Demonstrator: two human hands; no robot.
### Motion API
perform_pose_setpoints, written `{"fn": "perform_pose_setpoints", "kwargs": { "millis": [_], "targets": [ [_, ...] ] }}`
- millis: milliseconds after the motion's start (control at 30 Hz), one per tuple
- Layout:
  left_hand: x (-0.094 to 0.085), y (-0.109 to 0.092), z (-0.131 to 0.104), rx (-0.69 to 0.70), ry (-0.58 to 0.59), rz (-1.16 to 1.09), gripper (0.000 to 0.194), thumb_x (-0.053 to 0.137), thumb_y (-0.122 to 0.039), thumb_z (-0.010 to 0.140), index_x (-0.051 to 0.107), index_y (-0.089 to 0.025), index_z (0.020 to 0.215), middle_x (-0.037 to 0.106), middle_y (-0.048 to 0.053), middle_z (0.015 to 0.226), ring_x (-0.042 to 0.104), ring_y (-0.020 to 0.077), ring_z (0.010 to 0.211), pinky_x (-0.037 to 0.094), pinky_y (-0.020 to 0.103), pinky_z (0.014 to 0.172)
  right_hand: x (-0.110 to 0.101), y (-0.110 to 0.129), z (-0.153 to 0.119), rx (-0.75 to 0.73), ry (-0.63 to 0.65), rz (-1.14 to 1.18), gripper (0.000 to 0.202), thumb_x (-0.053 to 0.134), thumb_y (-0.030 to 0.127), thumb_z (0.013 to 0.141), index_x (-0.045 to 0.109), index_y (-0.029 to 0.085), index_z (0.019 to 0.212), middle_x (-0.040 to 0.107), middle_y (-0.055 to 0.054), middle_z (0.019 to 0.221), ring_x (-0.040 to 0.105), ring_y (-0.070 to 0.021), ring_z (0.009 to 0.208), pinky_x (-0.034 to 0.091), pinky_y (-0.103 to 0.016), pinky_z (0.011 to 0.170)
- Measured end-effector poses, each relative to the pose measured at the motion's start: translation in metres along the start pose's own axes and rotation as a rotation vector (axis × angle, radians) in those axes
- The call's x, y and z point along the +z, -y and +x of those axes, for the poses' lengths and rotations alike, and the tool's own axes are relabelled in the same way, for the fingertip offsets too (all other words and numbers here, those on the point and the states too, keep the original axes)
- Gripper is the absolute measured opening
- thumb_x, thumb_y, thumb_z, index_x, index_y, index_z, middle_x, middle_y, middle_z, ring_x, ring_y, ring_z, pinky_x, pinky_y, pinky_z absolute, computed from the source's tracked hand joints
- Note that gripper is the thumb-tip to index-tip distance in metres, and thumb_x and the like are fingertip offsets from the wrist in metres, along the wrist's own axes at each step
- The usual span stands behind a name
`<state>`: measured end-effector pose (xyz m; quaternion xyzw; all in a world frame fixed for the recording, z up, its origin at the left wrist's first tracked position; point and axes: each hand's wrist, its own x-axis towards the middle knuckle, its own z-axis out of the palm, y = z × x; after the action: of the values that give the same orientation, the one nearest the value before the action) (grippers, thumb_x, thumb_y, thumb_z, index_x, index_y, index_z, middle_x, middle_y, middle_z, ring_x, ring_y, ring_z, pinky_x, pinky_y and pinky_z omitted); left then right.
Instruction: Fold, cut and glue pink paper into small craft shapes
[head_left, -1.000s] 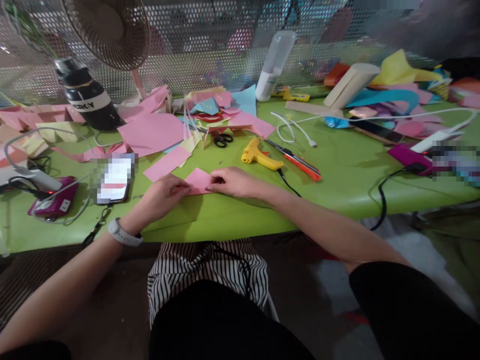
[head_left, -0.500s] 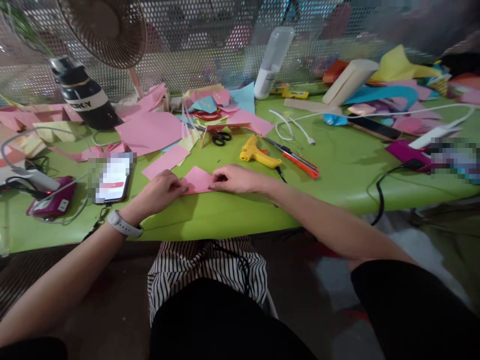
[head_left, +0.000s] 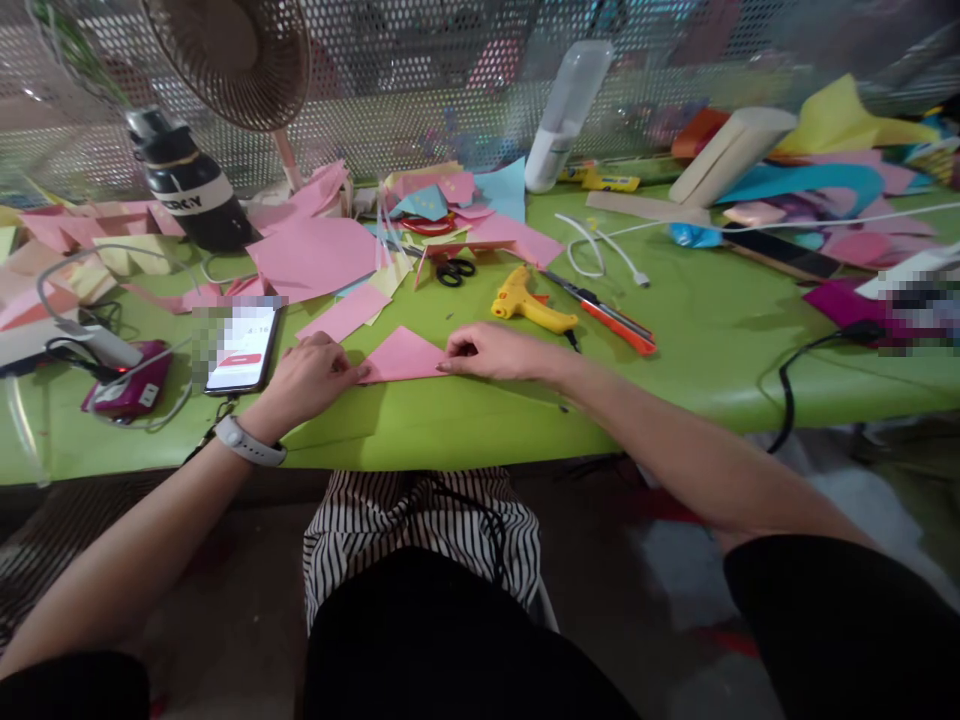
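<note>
A folded piece of pink paper (head_left: 406,358) lies near the front edge of the green table, its peak pointing away from me and its straight edge towards me. My left hand (head_left: 319,372) pinches its left corner, thumb on the paper and fingers curled. At the right corner, my right hand (head_left: 491,353) pinches the paper between thumb and fingertips. Just behind the left hand lies another pink paper strip (head_left: 345,314). A yellow glue gun (head_left: 532,303) rests beyond my right hand, beside a red utility knife (head_left: 611,320).
Black-handled scissors (head_left: 454,270) lie among paper scraps. A phone (head_left: 246,345) and a purple power strip (head_left: 131,380) are at left. Behind stand a dark bottle (head_left: 191,185), a fan (head_left: 232,60) and a clear bottle (head_left: 562,120). A white cable (head_left: 600,250) crosses the right side.
Both hands have drawn slightly apart along the paper's front edge, so more of the pink paper shows between them. The whole view has shifted a little.
</note>
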<state>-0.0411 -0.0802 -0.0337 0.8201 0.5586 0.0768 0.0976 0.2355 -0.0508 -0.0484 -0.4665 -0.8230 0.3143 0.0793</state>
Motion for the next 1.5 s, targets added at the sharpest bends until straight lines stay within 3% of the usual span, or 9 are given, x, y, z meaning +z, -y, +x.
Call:
{"fn": "perform_pose_setpoints", "kwargs": {
  "millis": [233,633,833,1000,1167,1333,1500],
  "targets": [
    [-0.002,0.007,-0.011,-0.071,-0.031,0.002,0.031,0.055,-0.045,0.086,0.060,-0.017,0.073,0.058,0.009,0.089,0.055,0.0198,0.074,0.040,0.036,0.071,0.001,-0.002,-0.001,-0.019,0.008,0.007,0.024,0.061,0.040,0.083,0.066,0.017,0.077,0.065,-0.003,0.074,0.052,-0.0149,0.065,0.034,-0.029,0.058],
    [-0.002,0.012,-0.008,-0.021,-0.012,-0.066,0.035,0.057,-0.050,0.085,0.056,-0.020,0.067,0.057,0.007,0.080,0.056,0.0211,0.077,0.039,0.034,0.066,-0.007,-0.002,-0.003,-0.037,0.078,0.036,0.022,0.062,0.040,0.082,0.062,0.019,0.079,0.064,-0.004,0.081,0.052,-0.0157,0.072,0.037,-0.028,0.063],
    [0.001,0.016,-0.010,-0.035,-0.022,-0.041,0.038,0.058,-0.054,0.085,0.058,-0.019,0.070,0.059,0.007,0.085,0.056,0.0207,0.079,0.040,0.034,0.068,-0.007,-0.003,-0.006,-0.070,0.096,0.004,0.022,0.063,0.041,0.083,0.061,0.019,0.078,0.059,-0.003,0.085,0.050,-0.0160,0.075,0.038,-0.029,0.067],
    [-0.001,0.007,-0.012,-0.014,-0.044,0.010,0.036,0.055,-0.051,0.089,0.060,-0.018,0.075,0.060,0.008,0.093,0.057,0.0236,0.091,0.039,0.037,0.079,-0.006,-0.003,-0.008,-0.091,0.024,-0.014,0.020,0.064,0.037,0.084,0.061,0.019,0.077,0.056,-0.005,0.088,0.050,-0.0160,0.075,0.040,-0.030,0.069],
    [0.000,-0.005,-0.010,0.129,-0.104,0.004,0.022,0.058,-0.041,0.091,0.066,-0.021,0.092,0.064,0.007,0.102,0.057,0.0245,0.102,0.034,0.041,0.091,-0.006,-0.001,-0.007,-0.126,-0.106,-0.059,0.014,0.066,0.030,0.085,0.062,0.020,0.076,0.059,-0.005,0.089,0.054,-0.0178,0.082,0.041,-0.031,0.076],
    [0.008,-0.001,-0.006,0.231,-0.097,-0.108,0.017,0.057,-0.032,0.091,0.065,-0.019,0.084,0.068,0.006,0.091,0.060,0.0190,0.085,0.037,0.036,0.083,0.006,-0.002,-0.011,-0.115,-0.223,0.007,0.013,0.067,0.033,0.085,0.065,0.020,0.081,0.060,-0.004,0.087,0.056,-0.0174,0.083,0.043,-0.030,0.077],
    [0.009,0.005,-0.003,0.269,-0.095,-0.247,0.024,0.058,-0.036,0.090,0.067,-0.017,0.079,0.067,0.005,0.078,0.060,0.0160,0.072,0.042,0.030,0.068,0.016,0.001,-0.010,-0.212,-0.244,-0.071,0.015,0.066,0.034,0.087,0.067,0.020,0.082,0.062,-0.004,0.084,0.055,-0.0189,0.085,0.039,-0.032,0.079]
  ]
}}
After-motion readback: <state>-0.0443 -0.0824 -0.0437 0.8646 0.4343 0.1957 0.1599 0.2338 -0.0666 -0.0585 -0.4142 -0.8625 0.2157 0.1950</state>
